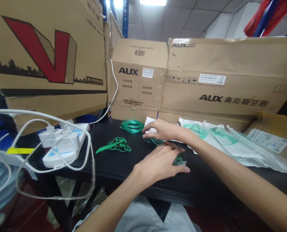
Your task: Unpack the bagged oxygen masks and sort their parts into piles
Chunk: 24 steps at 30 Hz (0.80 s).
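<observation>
My left hand [158,164] is over the black table, its thumb and fingers around a clear green plastic piece [180,159] that they partly hide. Just beyond it, my right hand [164,129] reaches in from the right, fingers curved around a small white piece [151,130]. Under those fingers lies clear green moulded plastic [154,141], which looks like part of a mask; its full shape is hidden. A coil of green tubing [132,126] rests left of my right hand. Nearer on the left lies a tangled green elastic cord [115,145].
White pouches [221,137] with green items inside are spread along the right. A white power strip [61,153] with looping cables [91,154] sits at the left edge. Large cardboard boxes [136,83] wall off the back of the black table [104,166].
</observation>
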Tool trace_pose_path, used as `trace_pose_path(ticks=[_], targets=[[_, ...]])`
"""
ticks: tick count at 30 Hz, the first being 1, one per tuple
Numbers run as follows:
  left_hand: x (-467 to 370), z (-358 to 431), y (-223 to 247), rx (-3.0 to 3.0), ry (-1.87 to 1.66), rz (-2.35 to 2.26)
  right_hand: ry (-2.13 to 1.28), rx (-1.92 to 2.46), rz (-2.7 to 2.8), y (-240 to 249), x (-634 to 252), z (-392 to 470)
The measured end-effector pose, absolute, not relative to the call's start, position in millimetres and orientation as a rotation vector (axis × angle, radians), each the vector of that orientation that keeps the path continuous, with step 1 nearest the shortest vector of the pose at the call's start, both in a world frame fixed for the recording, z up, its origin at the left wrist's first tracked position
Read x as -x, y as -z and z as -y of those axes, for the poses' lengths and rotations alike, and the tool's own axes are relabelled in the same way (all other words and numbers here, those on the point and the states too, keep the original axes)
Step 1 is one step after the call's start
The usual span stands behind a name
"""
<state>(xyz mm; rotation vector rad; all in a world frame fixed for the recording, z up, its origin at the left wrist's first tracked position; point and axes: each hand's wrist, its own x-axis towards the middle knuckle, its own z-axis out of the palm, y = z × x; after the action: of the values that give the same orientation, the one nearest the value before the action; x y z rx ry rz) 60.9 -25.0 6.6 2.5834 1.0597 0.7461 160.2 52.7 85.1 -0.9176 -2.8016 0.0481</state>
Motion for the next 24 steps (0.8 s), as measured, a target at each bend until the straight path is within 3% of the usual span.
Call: trace_pose_path(ticks=[4, 8, 14, 19, 24], targets=[[-40, 27, -19, -2.583, -0.737, -1.117, -0.136, 0.914, 2.512, -74, -246, 13], [-19, 26, -30, -2.514, -0.769, -1.295, -0.067, 1.042, 2.327, -29, -294, 42], [-13, 16, -27, -2.512, -0.576, -1.236, -0.081, 1.121, 2.389, 13, -278, 37], [-25, 5, -13, -2.533, -0.509, -1.18, -0.384, 1.045, 2.313, 11, -264, 24], [-39, 6, -18, -2.455, -0.686, -1.091, -0.68, 0.958, 1.897, 7, -268, 13]])
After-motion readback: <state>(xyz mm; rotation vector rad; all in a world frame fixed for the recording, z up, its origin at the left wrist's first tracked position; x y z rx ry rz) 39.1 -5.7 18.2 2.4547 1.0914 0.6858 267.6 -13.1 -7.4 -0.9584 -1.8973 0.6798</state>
